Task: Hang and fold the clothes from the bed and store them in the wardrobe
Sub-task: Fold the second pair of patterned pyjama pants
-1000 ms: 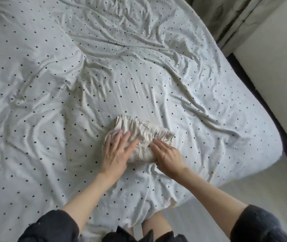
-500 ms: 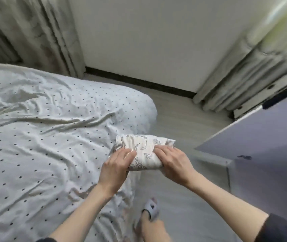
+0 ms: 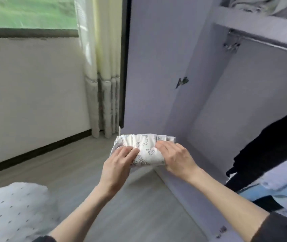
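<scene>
A folded white garment (image 3: 144, 147) with a fine grey print is held in the air in front of me, at the foot of the open wardrobe (image 3: 244, 102). My left hand (image 3: 120, 163) grips its left end, fingers curled over the top. My right hand (image 3: 176, 158) grips its right end the same way. The pale purple wardrobe door (image 3: 153, 63) stands open behind the garment. A corner of the dotted white bed (image 3: 13, 210) shows at the lower left.
Inside the wardrobe on the right hang a dark garment (image 3: 275, 144) and pale blue folded clothes (image 3: 279, 187) below it. A shelf (image 3: 258, 27) with grey cloth runs across the top. Curtains (image 3: 102, 67), a white wall and grey floor (image 3: 79, 168) lie to the left.
Both hands lifted the folded garment off the bed and carried it to the right. My view turned from the bed to the open wardrobe.
</scene>
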### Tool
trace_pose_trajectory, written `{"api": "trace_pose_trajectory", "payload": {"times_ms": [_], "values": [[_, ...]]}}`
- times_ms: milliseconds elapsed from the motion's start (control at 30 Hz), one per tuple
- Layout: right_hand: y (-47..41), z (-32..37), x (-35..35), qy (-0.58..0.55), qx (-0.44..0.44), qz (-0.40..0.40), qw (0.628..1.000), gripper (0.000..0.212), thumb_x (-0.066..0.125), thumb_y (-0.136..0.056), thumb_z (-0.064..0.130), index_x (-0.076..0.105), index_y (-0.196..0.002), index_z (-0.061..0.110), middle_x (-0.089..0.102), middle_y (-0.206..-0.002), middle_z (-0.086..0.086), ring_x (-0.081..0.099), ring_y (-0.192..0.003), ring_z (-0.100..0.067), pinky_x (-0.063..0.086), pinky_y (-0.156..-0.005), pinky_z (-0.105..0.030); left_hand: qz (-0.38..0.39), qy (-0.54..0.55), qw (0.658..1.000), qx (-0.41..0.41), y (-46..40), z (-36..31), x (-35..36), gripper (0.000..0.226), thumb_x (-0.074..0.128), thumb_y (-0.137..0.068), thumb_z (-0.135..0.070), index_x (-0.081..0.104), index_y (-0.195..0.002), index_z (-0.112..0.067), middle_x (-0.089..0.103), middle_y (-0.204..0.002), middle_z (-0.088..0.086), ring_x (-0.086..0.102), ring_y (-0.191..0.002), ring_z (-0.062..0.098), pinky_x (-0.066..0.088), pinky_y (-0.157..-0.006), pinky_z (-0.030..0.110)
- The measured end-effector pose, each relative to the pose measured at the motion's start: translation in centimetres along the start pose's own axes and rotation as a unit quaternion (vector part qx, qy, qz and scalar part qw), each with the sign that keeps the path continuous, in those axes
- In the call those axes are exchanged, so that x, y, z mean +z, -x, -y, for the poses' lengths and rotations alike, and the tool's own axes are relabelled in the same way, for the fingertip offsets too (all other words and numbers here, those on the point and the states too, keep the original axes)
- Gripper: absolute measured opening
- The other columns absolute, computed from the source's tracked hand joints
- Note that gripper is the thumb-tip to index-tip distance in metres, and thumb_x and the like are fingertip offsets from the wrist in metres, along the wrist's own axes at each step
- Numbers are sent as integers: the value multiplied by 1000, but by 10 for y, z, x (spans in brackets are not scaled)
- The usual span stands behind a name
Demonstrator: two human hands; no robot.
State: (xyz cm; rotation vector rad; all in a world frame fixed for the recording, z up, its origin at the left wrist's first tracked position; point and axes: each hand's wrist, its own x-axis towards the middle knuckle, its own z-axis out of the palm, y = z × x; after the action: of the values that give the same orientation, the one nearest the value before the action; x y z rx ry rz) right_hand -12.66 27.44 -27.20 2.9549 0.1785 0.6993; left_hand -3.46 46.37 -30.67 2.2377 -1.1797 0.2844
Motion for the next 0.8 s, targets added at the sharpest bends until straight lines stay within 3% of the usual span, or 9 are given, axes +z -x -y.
{"api": "trace_pose_trajectory", "payload": {"times_ms": [100,267,533,800], "values": [[-5,-53,-36,39,75,-22,996,60,69,-36,-15,70,-94,3,71,-95,-9,70,-82,-25,56,-62,-27,-8,-1,997,75,-77,-29,0,56,71,-55,12,68,-104,-14,66,-101,0,64,-95,22,54,-59,29],[-19,-129,-93,117,164,-59,978,67,79,-33,-15,69,-97,-1,70,-101,-13,70,-88,-29,57,-68,-38,-44,24,984,171,-191,-76,3,54,68,-65,11,67,-112,-16,66,-109,-1,62,-102,23,52,-53,32],[-58,-232,-182,267,252,-128,921,60,82,-44,-8,67,-101,-3,68,-105,-15,69,-90,-31,56,-69,-40,-124,59,932,334,-367,-153,-10,59,63,-68,10,63,-120,-18,62,-115,0,58,-108,25,47,-56,31],[-104,-326,-268,369,284,-173,868,52,77,-55,-7,64,-105,-3,67,-104,-17,66,-88,-35,56,-70,-44,-231,87,885,395,-508,-231,-30,61,56,-71,11,58,-123,-19,59,-121,-3,53,-113,24,34,-55,26]]}}
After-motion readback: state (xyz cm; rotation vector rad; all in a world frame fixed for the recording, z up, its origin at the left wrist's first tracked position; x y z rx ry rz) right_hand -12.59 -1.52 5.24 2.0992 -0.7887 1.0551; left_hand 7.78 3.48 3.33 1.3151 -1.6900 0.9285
